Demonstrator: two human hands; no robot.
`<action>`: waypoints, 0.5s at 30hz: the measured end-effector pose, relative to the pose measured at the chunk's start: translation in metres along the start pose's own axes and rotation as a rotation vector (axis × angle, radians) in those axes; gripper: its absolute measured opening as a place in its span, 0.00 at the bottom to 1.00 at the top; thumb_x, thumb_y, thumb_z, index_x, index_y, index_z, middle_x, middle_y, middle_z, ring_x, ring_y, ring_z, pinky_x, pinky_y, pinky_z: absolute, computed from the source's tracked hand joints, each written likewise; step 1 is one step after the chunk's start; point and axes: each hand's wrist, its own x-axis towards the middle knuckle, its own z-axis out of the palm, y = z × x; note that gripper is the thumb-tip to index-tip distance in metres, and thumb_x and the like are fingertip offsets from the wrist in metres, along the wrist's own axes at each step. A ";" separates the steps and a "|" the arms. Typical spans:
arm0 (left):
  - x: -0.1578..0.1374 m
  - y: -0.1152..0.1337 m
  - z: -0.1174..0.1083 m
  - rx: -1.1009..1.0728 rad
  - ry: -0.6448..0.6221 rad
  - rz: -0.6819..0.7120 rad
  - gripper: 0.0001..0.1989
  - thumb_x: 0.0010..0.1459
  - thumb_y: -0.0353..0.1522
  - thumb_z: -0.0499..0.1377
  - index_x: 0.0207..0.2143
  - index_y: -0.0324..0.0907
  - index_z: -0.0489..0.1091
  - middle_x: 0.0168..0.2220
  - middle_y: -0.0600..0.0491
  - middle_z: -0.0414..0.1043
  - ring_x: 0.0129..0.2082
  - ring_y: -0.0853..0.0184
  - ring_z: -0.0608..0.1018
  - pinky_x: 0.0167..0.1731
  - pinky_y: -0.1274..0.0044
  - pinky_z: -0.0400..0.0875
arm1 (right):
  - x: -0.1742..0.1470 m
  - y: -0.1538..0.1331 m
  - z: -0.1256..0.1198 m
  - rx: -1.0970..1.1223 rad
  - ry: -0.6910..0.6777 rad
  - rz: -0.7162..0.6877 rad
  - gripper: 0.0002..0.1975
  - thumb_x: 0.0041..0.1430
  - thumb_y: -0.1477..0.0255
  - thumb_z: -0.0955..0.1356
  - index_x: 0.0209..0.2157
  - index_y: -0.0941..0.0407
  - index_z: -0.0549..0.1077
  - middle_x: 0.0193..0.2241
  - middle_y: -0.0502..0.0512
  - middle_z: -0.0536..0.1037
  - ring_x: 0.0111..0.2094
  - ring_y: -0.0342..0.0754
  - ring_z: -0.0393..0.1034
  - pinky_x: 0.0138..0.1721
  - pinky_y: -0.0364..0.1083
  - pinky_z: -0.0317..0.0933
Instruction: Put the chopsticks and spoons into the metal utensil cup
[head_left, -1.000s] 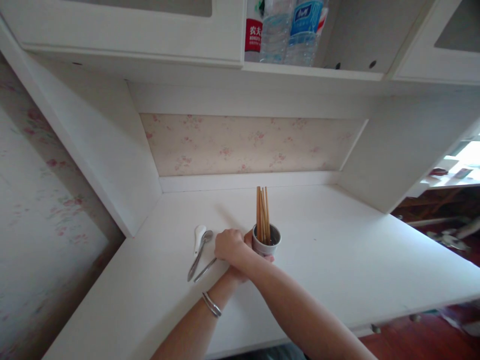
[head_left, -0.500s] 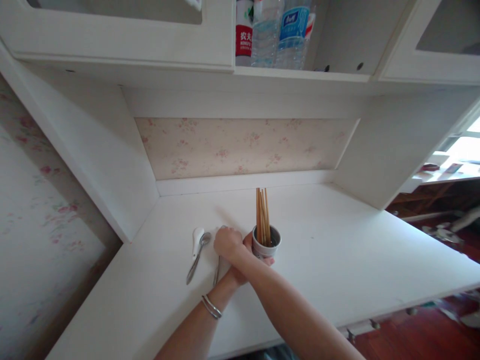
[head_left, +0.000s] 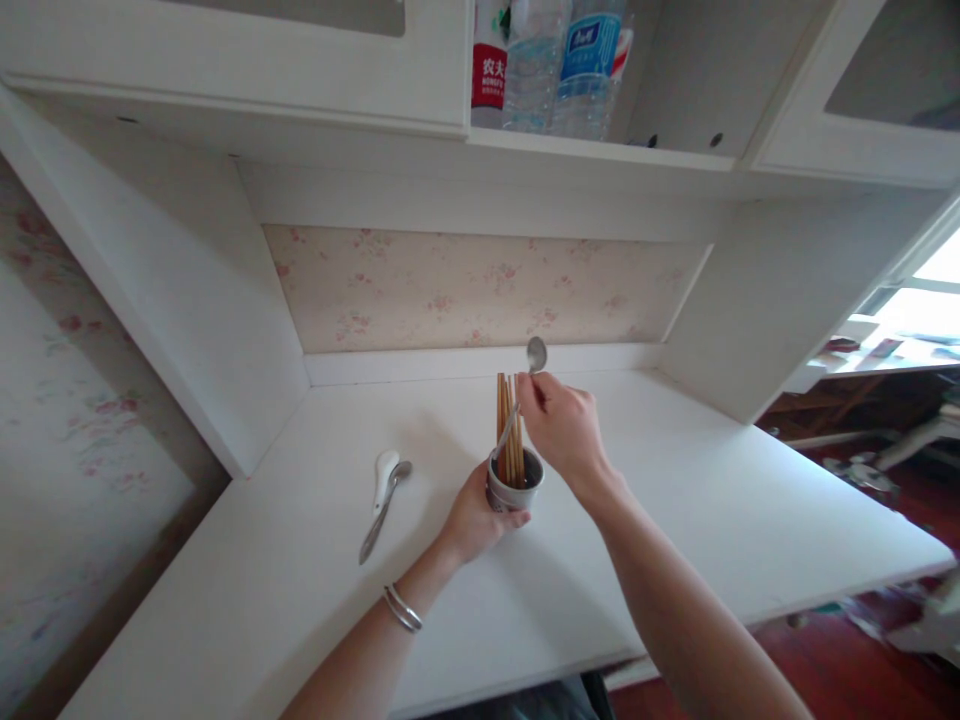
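Observation:
My left hand (head_left: 480, 515) is wrapped round a small white cup (head_left: 514, 500) with a dark inside. Several wooden chopsticks (head_left: 513, 440) stand upright in it. My right hand (head_left: 559, 420) pinches a metal spoon (head_left: 536, 354) near its bowl, which points up. The spoon's handle slants down to the left, and its lower end is at the cup's rim beside the chopsticks. Left of the cup, a second metal spoon (head_left: 384, 515) lies on the white desk top (head_left: 315, 600), its bowl against a white ceramic spoon (head_left: 385, 477).
Above the desk runs a white cupboard (head_left: 300, 85) with an open shelf holding plastic bottles (head_left: 589, 70). White side panels (head_left: 165, 280) close in the desk at left and right. A wallpapered back panel (head_left: 450, 290) lies behind.
My right hand has lifted a metal spoon from the desk, left of the cup, and brought it up and right over the cup. My arms are no longer crossed.

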 end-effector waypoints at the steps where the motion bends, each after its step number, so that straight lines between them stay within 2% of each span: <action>1: 0.000 -0.001 0.000 -0.002 0.000 0.009 0.33 0.38 0.26 0.69 0.49 0.39 0.64 0.47 0.47 0.73 0.45 0.61 0.74 0.48 0.71 0.67 | -0.002 0.012 -0.003 -0.025 0.034 0.008 0.20 0.65 0.65 0.58 0.23 0.57 0.68 0.18 0.51 0.73 0.18 0.40 0.63 0.24 0.40 0.47; 3: 0.001 -0.002 0.001 -0.013 -0.019 0.005 0.32 0.39 0.26 0.69 0.49 0.39 0.64 0.46 0.47 0.73 0.44 0.62 0.75 0.46 0.72 0.68 | -0.010 0.031 -0.004 -0.088 0.068 0.017 0.19 0.65 0.66 0.58 0.23 0.57 0.68 0.17 0.50 0.72 0.17 0.39 0.61 0.23 0.41 0.45; 6: 0.001 -0.002 0.001 -0.008 -0.036 -0.009 0.30 0.40 0.26 0.69 0.48 0.39 0.64 0.44 0.48 0.74 0.42 0.63 0.76 0.44 0.72 0.69 | -0.026 0.050 0.003 -0.160 0.052 0.030 0.18 0.65 0.65 0.59 0.24 0.57 0.68 0.17 0.50 0.72 0.17 0.39 0.59 0.23 0.42 0.42; 11: 0.001 -0.003 0.001 0.003 -0.027 -0.032 0.31 0.40 0.27 0.69 0.49 0.39 0.64 0.46 0.46 0.73 0.43 0.62 0.75 0.46 0.71 0.69 | -0.049 0.058 0.022 -0.174 -0.036 0.083 0.18 0.66 0.64 0.58 0.26 0.57 0.69 0.20 0.51 0.74 0.18 0.40 0.61 0.23 0.42 0.40; 15: 0.001 -0.004 0.001 -0.024 -0.021 -0.037 0.31 0.40 0.27 0.69 0.49 0.40 0.64 0.47 0.46 0.72 0.46 0.61 0.75 0.49 0.69 0.67 | -0.063 0.060 0.034 -0.086 -0.125 0.147 0.20 0.66 0.64 0.57 0.27 0.56 0.71 0.22 0.52 0.76 0.20 0.41 0.64 0.24 0.42 0.44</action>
